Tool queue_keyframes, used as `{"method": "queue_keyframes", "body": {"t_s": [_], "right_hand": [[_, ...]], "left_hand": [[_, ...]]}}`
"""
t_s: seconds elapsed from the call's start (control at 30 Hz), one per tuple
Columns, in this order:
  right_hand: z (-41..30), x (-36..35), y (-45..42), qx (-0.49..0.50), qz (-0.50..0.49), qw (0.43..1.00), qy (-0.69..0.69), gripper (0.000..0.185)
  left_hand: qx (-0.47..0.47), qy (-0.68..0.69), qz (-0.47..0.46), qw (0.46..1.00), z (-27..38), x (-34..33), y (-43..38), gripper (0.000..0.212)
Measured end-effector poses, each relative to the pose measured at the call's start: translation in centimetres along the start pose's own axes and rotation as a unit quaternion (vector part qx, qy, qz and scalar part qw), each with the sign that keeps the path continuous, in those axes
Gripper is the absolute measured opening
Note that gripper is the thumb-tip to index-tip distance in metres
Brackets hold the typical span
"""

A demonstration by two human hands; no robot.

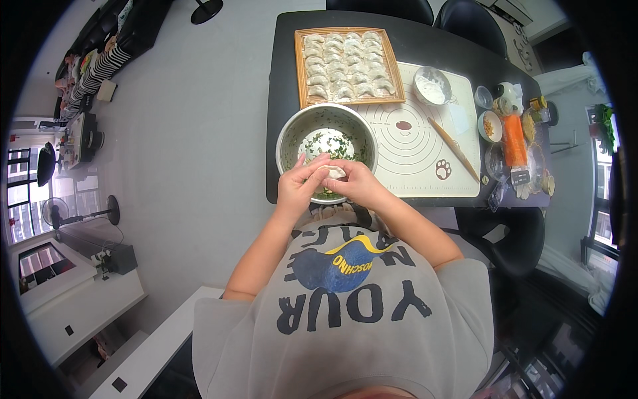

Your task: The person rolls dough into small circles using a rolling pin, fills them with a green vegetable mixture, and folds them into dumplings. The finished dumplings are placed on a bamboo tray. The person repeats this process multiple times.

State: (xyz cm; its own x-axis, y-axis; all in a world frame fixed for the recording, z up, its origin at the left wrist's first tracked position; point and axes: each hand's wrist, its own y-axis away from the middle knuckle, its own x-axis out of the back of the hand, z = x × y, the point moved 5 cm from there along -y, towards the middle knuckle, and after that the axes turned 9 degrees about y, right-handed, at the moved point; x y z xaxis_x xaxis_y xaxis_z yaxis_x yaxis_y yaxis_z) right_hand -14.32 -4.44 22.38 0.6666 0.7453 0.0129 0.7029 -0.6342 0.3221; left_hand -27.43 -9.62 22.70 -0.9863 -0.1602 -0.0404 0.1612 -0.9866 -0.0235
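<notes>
Over the near rim of a steel bowl [285,154], my left hand [299,182] and my right hand [355,183] pinch a folded dumpling [333,172] between their fingers. Chopped green filling [329,144] lies on the bottom and walls of the bowl, partly hidden by my hands. Behind the bowl, a square woven bamboo tray [300,70] holds rows of floured, crescent-shaped dumplings [337,66]. To the right, a wooden rolling pin [453,148] lies on a white silicone mat [413,174], below a bowl of white flour [431,86].
At the right end of the black table [284,50] are a small bowl of orange bits [490,126], an orange package [514,139], jars and clear containers. Black chairs [471,25] stand at the far side, another [523,239] at the near right.
</notes>
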Motion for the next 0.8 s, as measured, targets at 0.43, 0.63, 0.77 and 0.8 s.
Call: {"method": "queue_keyframes", "body": {"t_s": [0.43,0.63,0.77,0.8], "right_hand": [[1.5,-0.9,-0.4,0.010,-0.020,0.993,-0.115,0.033],[2.1,-1.3,-0.4,0.015,-0.038,0.996,-0.085,0.031],[1.3,-1.5,-0.1,-0.001,-0.045,0.991,-0.126,0.033],[1.3,-1.4,-0.1,-0.004,-0.051,0.990,-0.134,0.035]], "left_hand": [[0.014,0.002,0.041,0.999,0.0,0.2,0.0,0.023],[0.013,-0.001,0.008,1.000,-0.1,-0.1,-0.1,0.021],[-0.017,-0.020,0.027,0.999,0.1,0.1,0.0,0.020],[-0.013,-0.016,0.036,0.999,0.1,0.2,0.0,0.020]]}}
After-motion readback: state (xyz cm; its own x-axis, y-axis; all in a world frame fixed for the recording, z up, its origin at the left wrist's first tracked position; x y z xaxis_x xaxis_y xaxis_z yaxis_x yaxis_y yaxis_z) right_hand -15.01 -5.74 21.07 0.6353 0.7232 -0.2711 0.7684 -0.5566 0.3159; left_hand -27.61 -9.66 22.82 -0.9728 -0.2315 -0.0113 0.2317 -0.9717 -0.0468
